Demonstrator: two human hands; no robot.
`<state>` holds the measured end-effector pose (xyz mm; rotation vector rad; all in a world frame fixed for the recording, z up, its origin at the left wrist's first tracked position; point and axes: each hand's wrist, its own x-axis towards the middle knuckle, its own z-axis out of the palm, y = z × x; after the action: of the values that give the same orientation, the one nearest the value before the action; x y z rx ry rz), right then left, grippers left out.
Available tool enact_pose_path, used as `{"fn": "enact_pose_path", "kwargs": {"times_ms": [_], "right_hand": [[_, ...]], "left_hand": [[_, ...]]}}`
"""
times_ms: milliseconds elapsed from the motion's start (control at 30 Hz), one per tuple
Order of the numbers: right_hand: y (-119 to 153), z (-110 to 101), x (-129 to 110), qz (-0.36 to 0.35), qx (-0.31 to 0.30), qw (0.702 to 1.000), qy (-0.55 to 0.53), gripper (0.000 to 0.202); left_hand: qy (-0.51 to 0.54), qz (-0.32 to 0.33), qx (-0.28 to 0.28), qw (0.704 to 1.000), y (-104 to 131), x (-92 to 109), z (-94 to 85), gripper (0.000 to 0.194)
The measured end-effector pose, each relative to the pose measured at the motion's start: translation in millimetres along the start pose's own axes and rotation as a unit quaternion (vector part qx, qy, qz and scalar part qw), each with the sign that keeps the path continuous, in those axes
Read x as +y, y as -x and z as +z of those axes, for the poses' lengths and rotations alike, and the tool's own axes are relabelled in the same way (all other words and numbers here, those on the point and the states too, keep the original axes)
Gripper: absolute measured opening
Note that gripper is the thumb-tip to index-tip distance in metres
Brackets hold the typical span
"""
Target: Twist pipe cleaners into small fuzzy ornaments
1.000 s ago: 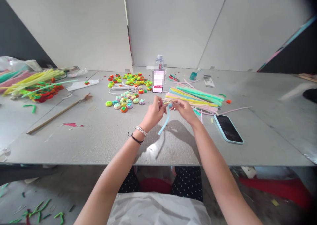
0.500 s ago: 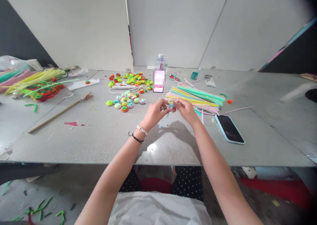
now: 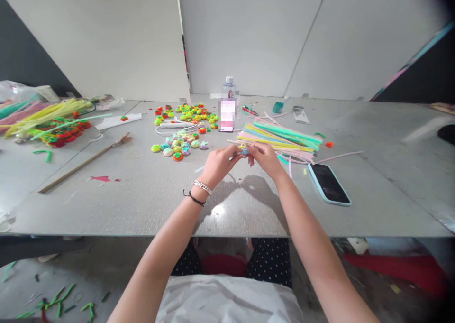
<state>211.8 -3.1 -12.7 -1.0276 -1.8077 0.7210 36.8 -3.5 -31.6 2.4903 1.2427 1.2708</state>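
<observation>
My left hand [image 3: 221, 164] and my right hand [image 3: 265, 158] meet above the middle of the grey table [image 3: 142, 209]. Between their fingertips both pinch a small light-blue fuzzy piece [image 3: 244, 151], mostly covered by the fingers. A pale strip end [image 3: 199, 170] shows left of my left hand. Just beyond my right hand lies a bundle of pastel fuzzy stems [image 3: 280, 138]. Small pastel fuzzy pieces [image 3: 177, 145] sit in a cluster to the left of my hands.
A phone [image 3: 330, 184] lies at the right. Behind my hands, a lit phone [image 3: 227, 115] leans by a bottle [image 3: 229, 87]. Orange and yellow pieces [image 3: 192, 113] lie farther back. At the left are a wooden stick [image 3: 83, 165] and more stems [image 3: 53, 114].
The blue strand that hung below my fingers no longer shows there, and a pale strip end now sticks out left of my left hand. My fingers have shifted slightly around the blue piece.
</observation>
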Motion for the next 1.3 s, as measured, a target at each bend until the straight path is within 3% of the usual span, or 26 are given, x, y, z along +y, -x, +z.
{"fn": "enact_pose_path", "kwargs": {"times_ms": [200, 400, 500, 633, 733, 833, 1033, 1300], "right_hand": [[0, 3, 2, 0.003, 0.026, 0.999, -0.017, 0.052], [-3, 9, 12, -0.023, 0.087, 0.992, -0.084, 0.044], [-3, 15, 12, -0.028, 0.048, 0.989, -0.137, 0.039], [2, 26, 4, 0.013, -0.055, 0.976, -0.212, 0.033], [4, 30, -2, 0.035, -0.07, 0.966, -0.246, 0.03], [4, 29, -3, 0.049, -0.043, 0.965, -0.256, 0.029], [0, 26, 4, 0.025, 0.01, 0.975, -0.223, 0.027], [-2, 24, 11, 0.025, 0.05, 0.987, -0.15, 0.032]], "left_hand": [[0.015, -0.013, 0.013, 1.0, 1, 5, 1.2, 0.021], [0.165, -0.098, 0.076, 0.978, -3, 12, 5.7, 0.025], [0.273, -0.138, 0.089, 0.948, -5, 13, 7.2, 0.028], [0.39, -0.166, 0.074, 0.902, -6, 14, 7.5, 0.03], [0.39, -0.174, 0.079, 0.901, -7, 14, 6.2, 0.034], [0.371, -0.176, 0.073, 0.909, -7, 14, 5.8, 0.042], [0.381, -0.218, 0.047, 0.897, -7, 12, 10.5, 0.057], [0.416, -0.26, 0.017, 0.871, -10, 8, 9.7, 0.051]]}}
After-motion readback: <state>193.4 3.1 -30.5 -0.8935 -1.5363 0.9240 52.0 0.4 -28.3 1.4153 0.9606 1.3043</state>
